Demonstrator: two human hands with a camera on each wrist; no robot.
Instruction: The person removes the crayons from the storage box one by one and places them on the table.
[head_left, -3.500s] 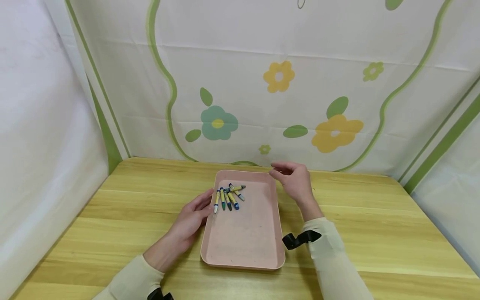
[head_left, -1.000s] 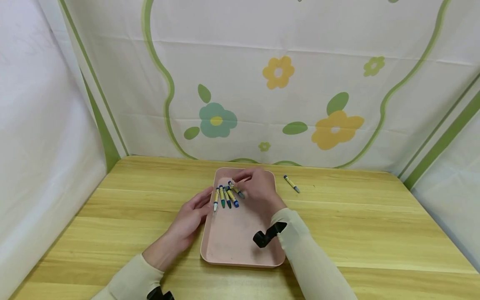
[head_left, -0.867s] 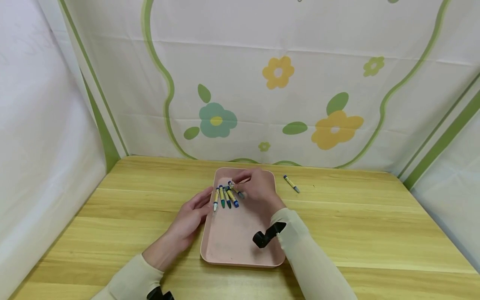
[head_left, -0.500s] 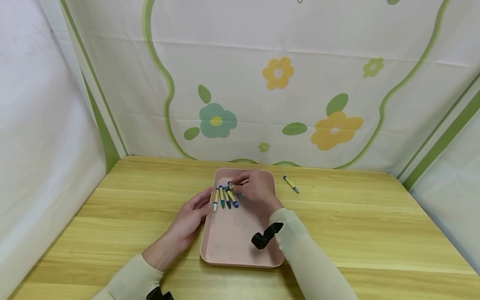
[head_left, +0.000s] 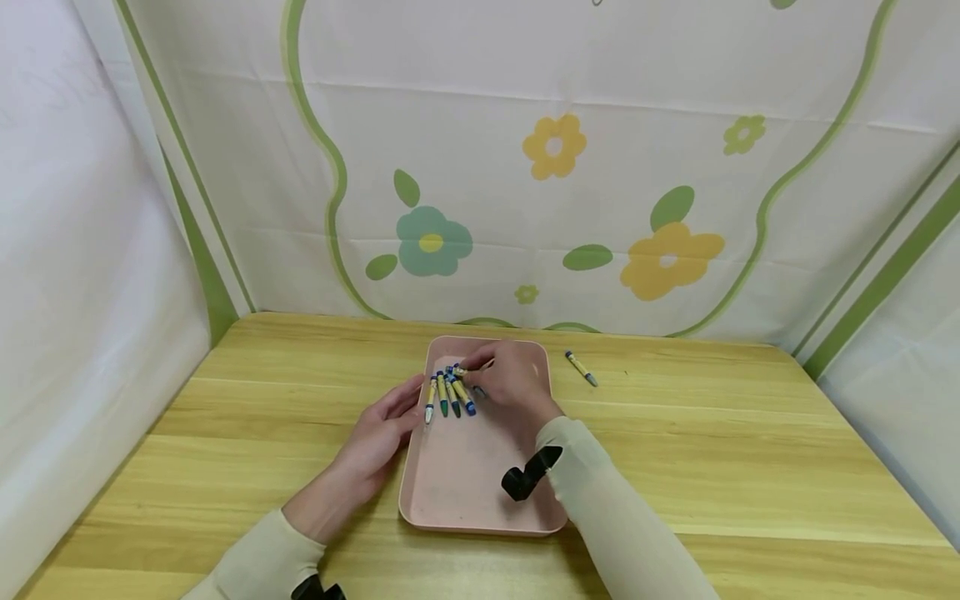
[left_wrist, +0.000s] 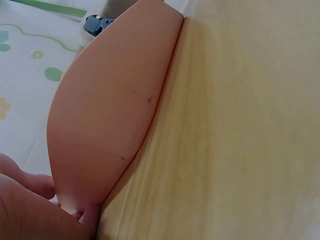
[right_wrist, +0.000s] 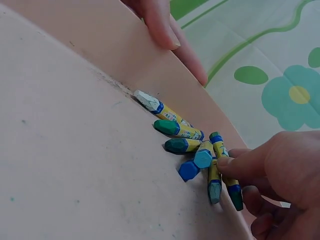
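Observation:
A pink tray [head_left: 472, 492] lies on the wooden table, and my left hand [head_left: 375, 440] grips its left rim, thumb over the edge and fingers outside. My right hand [head_left: 512, 377] reaches into the far part of the tray. In the right wrist view its thumb and fingers pinch a dark-green-tipped crayon [right_wrist: 235, 194] in a yellow and blue wrapper. Beside it a grey-teal crayon [right_wrist: 214, 190] lies under two crossing blue ones. A white crayon [right_wrist: 149, 102], a green crayon [right_wrist: 167, 127] and a darker crayon [right_wrist: 176, 145] lie side by side along the tray wall.
A single crayon [head_left: 581, 368] lies on the table [head_left: 712, 450] to the right of the tray. Behind the table hangs a white curtain [head_left: 480, 167] with printed flowers, and pale cloth closes off both sides. Dark smudges mark the tray floor.
My right hand has moved left from the tray's far right corner onto the crayons. A crayon now shows on the table where that hand was. My left hand has stayed on the rim.

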